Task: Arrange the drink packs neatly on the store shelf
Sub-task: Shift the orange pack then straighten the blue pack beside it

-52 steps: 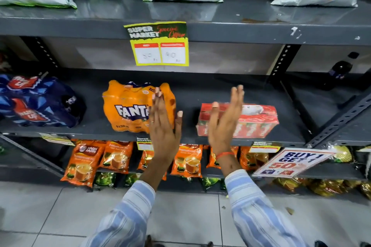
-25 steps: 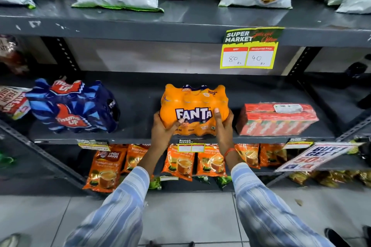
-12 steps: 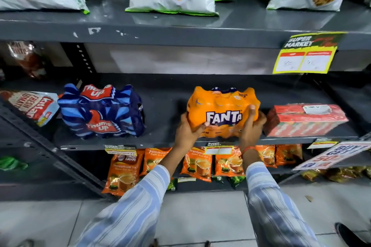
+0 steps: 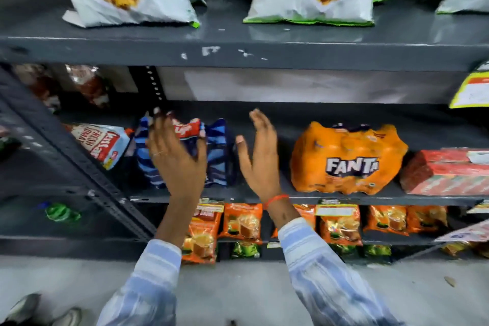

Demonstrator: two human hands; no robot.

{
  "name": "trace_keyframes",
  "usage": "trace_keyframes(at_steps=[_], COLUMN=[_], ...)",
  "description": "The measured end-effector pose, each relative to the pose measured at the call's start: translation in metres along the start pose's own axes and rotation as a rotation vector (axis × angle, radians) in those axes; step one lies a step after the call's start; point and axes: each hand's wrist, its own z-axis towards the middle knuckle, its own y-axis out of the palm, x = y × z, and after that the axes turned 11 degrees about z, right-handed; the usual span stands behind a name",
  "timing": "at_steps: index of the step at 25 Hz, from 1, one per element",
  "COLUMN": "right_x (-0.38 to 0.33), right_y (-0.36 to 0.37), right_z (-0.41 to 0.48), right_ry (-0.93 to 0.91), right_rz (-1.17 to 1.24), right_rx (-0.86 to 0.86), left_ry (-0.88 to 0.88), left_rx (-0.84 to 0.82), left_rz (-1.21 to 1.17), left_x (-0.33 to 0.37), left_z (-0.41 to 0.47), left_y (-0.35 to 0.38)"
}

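1. I see a dark grey metal store shelf (image 4: 264, 194) with snack bags on the board above and small orange packets hanging below.
2. The blue, red-topped pack of drink bottles in shiny plastic wrap (image 4: 217, 156) sits on the middle board, near the left post. It looks turned a bit.
3. The orange Fanta bottle pack in tight plastic wrap (image 4: 346, 159) stands to its right, well apart, facing front.
4. My left hand (image 4: 176, 156) is open, fingers spread, in front of the blue pack's top left. I cannot tell if it touches yet.
5. My right hand (image 4: 258, 156) is open and flat, just beside the pack's right side, holding nothing.
6. I think the blue pack is heavy, being full of bottles. The wrap looks smooth and slippery, and soft between bottles.
7. I would press both hands on the two sides, low down, and slide it, not lift it by the loose wrap.
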Motion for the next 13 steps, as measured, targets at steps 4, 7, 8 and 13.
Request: trace_keyframes(at_steps=[4,7,8,13], right_x=[0.007,0.009,0.010,0.022], right_y=[0.047,0.051,0.050,0.029], right_z=[-0.014,-0.017,-0.017,-0.021], right_ry=[0.348,0.385,0.390,0.387], right_rz=[0.180,0.189,0.174,0.148], right_rx=[-0.277,-0.255,-0.254,-0.237], left_ry=[-0.350,-0.472,-0.473,-0.451], left_rx=[-0.296,-0.439,-0.437,-0.433], left_rz=[-0.057,-0.263,-0.260,-0.334], left_x=[-0.080,-0.099,-0.100,-0.081], left_z=[0.021,0.028,0.028,0.010], left_y=[-0.002,0.005,0.006,0.010])
